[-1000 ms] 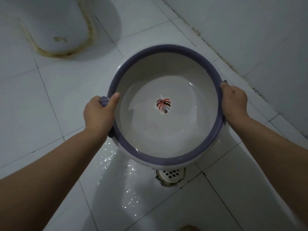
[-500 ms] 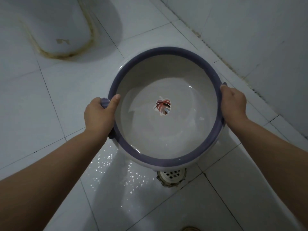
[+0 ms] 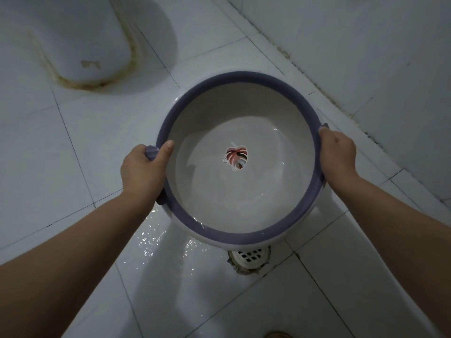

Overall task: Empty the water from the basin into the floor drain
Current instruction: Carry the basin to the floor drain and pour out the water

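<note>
A round white basin [image 3: 234, 81] with a purple rim hangs above the tiled floor, a leaf sticker at its bottom and shallow water pooled toward its near side. My left hand [image 3: 142, 170] grips the purple handle on the basin's left, thumb over the rim. My right hand [image 3: 338, 154] clasps the rim on the right. The near rim tilts down over the floor drain [image 3: 250, 258], a white grate half hidden under the basin. Water glistens on the tiles left of the drain.
A white toilet base [image 3: 73, 40] with stained sealant stands at the upper left. A tiled wall [image 3: 366, 45] runs along the right, meeting the floor in a dirty joint. A brown object [image 3: 278, 335] peeks in at the bottom edge.
The basin has tipped a little further toward me with both hands holding on, and the wet patch on the tiles beside the drain has spread.
</note>
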The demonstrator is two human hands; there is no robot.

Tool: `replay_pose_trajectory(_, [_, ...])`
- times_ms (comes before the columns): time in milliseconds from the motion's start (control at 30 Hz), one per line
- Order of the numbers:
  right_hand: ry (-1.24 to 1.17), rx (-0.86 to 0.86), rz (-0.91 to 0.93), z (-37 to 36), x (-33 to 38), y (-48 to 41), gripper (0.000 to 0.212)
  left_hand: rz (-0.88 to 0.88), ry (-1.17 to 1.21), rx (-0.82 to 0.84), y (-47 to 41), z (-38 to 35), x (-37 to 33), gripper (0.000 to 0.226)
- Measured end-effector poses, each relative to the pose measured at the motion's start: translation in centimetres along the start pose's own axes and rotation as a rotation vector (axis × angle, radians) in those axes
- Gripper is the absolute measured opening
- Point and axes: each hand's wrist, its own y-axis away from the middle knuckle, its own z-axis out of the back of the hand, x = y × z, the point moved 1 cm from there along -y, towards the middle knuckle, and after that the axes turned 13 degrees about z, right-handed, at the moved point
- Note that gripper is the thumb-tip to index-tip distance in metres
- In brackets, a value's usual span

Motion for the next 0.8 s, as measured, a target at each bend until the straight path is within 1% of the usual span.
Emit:
replay_pose_trajectory(433, [0.013,0.001,0.003,0.21,-0.04,0.29,0.042,-0.004,-0.029,-0.004,0.11,0.2,0.15,0.042])
replay_pose_trajectory(667, [0.021,-0.003,0.016,0.18,-0.24,0.1,0.043,-0.005,-0.021,-0.004,0.16,0.25,0.01,0.036])
replay_pose_trajectory(800, [0.03,-0.002,0.018,0.11,-0.21,0.07,0.043,-0.008,-0.027,-0.007,0.14,0.18,0.07,0.038])
